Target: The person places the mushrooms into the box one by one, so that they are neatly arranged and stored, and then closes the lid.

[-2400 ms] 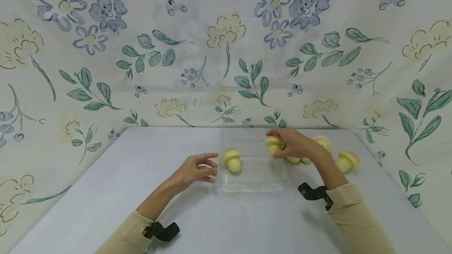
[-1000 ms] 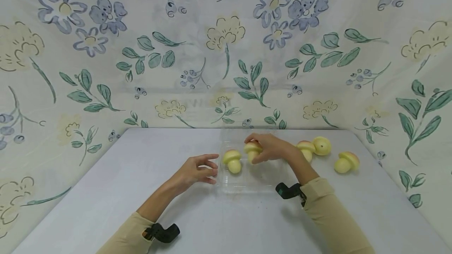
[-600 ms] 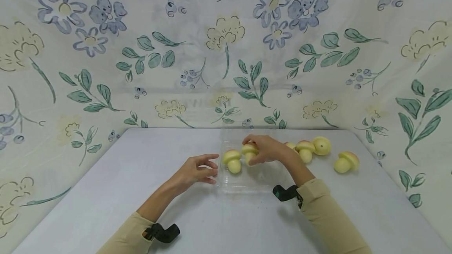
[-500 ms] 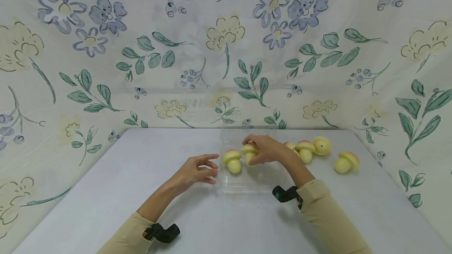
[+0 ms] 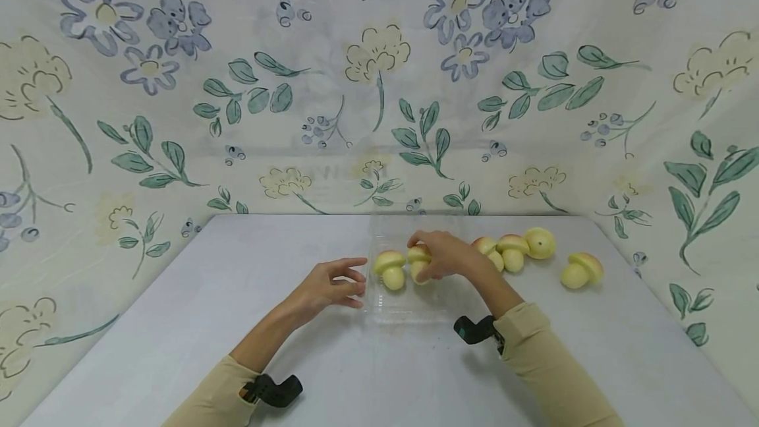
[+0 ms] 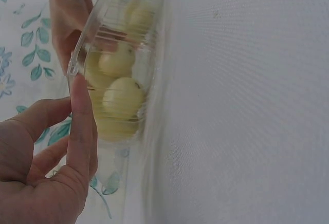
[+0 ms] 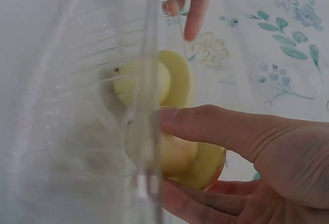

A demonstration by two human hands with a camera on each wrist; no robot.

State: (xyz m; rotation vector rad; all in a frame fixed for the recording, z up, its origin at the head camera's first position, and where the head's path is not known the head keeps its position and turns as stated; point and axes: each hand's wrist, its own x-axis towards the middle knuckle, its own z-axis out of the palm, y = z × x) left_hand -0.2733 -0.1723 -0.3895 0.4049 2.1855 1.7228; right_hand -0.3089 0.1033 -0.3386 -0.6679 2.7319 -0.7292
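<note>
Carried leftward from the container's right end about two seconds earlier, a yellow mushroom-shaped piece (image 5: 420, 254) now sits within the clear plastic container (image 5: 409, 316), just beside a first mushroom-shaped piece (image 5: 391, 271) that has kept its place. The person's right hand (image 5: 447, 257) pinches the carried piece, thumb pressed to the stem and fingers under the cap, as the right-wrist view shows; whether its underside meets the container floor cannot be told. The left hand (image 5: 329, 284), its fingers mostly extended and gripping nothing, rests lightly at the container's left wall. To the right of the container on the white table (image 5: 178, 321), three more mushroom-shaped pieces (image 5: 513, 254) stand close together, with another mushroom-shaped piece (image 5: 582, 271) apart from them. The pieces look light and smooth, probably firm enough for a gentle pinch but apt to slip or roll on their rounded stems; the narrowing beneath the cap appears the surest hold. The container, thin-walled and seemingly light, would likely flex or slide if knocked, and is best steadied at its rim.
</note>
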